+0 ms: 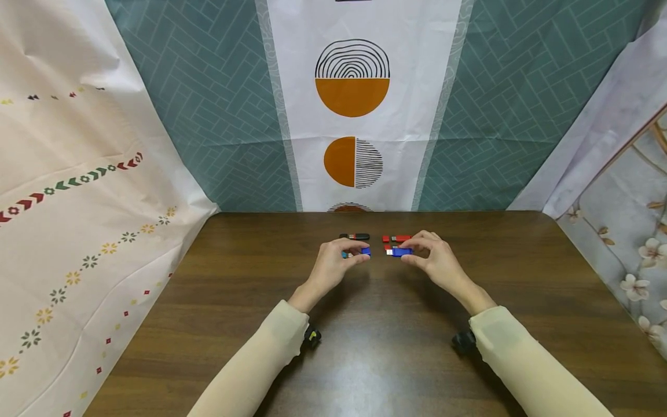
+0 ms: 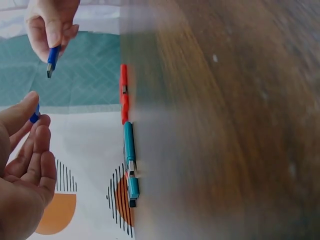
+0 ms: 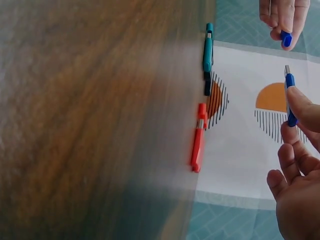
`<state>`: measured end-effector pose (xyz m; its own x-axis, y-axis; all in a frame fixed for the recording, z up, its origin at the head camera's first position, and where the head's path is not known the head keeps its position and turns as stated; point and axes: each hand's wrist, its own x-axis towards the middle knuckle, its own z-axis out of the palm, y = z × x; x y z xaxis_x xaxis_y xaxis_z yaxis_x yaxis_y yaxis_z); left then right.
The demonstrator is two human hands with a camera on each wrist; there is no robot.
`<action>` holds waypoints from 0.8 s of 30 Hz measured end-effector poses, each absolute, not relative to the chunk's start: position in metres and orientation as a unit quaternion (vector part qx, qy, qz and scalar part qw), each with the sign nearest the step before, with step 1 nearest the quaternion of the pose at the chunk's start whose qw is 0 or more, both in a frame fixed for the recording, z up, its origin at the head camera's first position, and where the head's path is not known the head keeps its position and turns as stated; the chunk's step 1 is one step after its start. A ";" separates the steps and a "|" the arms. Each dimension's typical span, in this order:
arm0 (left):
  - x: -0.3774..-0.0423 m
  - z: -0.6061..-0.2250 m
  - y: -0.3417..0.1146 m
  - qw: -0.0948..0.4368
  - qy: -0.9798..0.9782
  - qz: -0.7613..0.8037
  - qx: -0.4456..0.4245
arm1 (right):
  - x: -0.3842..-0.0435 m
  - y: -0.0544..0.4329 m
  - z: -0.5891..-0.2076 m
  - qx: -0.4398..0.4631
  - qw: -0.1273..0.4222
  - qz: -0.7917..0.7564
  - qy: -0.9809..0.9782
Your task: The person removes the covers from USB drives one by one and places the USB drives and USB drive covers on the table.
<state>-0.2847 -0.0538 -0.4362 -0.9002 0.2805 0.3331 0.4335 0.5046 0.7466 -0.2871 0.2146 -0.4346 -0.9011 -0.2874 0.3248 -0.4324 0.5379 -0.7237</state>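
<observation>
Between thumb and fingertips, my left hand pinches a small blue cap. My right hand holds a blue USB stick by its rear end. The stick's bare metal plug points toward the cap, with a gap between them. Both pieces are held above the table. Behind the left hand a teal USB stick lies with its teal cap off, partly covered in the head view. A red USB stick and its separate red cap lie beyond the right hand.
A black USB stick lies uncapped near the back of the brown wooden table. Another red piece shows partly behind the blue stick. A patterned cloth hangs along the back edge.
</observation>
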 end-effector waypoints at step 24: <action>-0.299 -0.446 -0.026 0.053 -0.896 -0.403 -0.178 | -0.303 0.226 -0.449 0.172 0.057 0.419 -0.890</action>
<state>-0.2992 -0.0263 -0.4457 -0.9312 0.2758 0.2383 0.3613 0.6113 0.7041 -0.3033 0.2258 -0.4492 -0.9343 -0.2584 0.2456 -0.3540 0.5900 -0.7257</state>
